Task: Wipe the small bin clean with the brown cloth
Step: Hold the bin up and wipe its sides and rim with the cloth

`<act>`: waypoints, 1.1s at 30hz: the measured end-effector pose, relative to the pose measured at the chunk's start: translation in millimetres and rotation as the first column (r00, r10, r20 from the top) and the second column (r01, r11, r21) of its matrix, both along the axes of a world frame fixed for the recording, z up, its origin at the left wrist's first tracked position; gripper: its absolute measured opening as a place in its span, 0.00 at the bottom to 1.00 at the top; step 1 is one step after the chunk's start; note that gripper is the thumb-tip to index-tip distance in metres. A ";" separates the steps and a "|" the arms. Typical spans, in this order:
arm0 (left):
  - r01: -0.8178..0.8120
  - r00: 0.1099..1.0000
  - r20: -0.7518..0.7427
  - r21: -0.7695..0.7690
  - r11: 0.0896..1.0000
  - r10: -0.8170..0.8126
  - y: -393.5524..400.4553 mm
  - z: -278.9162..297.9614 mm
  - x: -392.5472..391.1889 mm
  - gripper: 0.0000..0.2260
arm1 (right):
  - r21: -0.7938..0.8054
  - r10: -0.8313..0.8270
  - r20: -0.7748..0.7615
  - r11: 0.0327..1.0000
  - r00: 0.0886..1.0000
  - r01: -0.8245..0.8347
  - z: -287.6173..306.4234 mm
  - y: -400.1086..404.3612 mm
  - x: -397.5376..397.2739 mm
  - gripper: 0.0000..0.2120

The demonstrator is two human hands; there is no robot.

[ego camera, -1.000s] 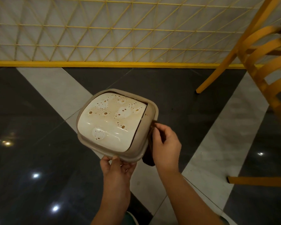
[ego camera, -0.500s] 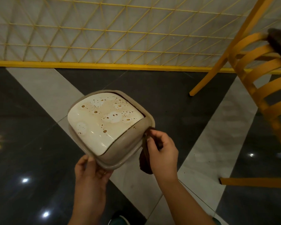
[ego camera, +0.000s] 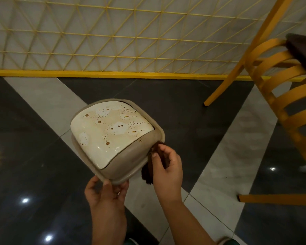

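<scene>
Both hands are busy: the left hand [ego camera: 106, 193] grips the near rim of the small bin [ego camera: 117, 140], seemingly light, stiff and glossy-slick, held above the floor, while the right hand [ego camera: 166, 172] pinches the limp brown cloth [ego camera: 148, 172] against its side.

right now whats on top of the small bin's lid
The small bin's cream lid carries brown spots and dried stain rings. Nothing else sits on it. The brown cloth, pinched by the right hand, is at the rim. The bin's inside is covered.

One bin [ego camera: 127, 161], one brown cloth [ego camera: 149, 171], two hands [ego camera: 106, 195] [ego camera: 167, 172], one chair [ego camera: 279, 96].
</scene>
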State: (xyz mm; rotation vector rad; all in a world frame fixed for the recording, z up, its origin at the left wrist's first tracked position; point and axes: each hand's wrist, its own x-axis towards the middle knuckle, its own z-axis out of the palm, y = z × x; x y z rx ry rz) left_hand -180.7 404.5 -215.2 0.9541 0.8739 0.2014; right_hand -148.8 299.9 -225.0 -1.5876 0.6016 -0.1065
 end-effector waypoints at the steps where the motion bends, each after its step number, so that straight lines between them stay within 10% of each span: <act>1: -0.006 1.000 -0.007 -0.005 1.000 0.006 1.2 -0.2 -1.1 0.11 | -0.031 0.009 -0.013 0.999 1.000 -0.009 0.8 -2.0 -0.4 0.11; 11: 0.013 1.000 -0.018 -0.033 0.999 -0.013 1.4 -3.2 -1.1 0.13 | -0.462 0.383 0.084 0.833 0.920 -0.304 -6.5 6.6 -35.4 0.09; 17: 0.024 0.999 -0.033 -0.037 0.999 -0.025 0.8 -3.6 -1.4 0.14 | -0.502 0.178 0.035 0.854 0.983 -0.136 -0.2 -30.6 3.3 0.09; 23: 0.049 0.998 -0.025 -0.018 0.999 -0.049 0.8 -3.9 -2.4 0.14 | -0.649 0.501 0.048 0.673 0.864 -0.354 -9.7 3.1 -36.7 0.12; 33: 0.050 0.999 -0.021 -0.003 0.999 -0.050 -2.4 -7.3 -1.5 0.12 | -0.659 0.304 -0.019 0.712 0.952 -0.240 3.7 -23.6 -2.0 0.09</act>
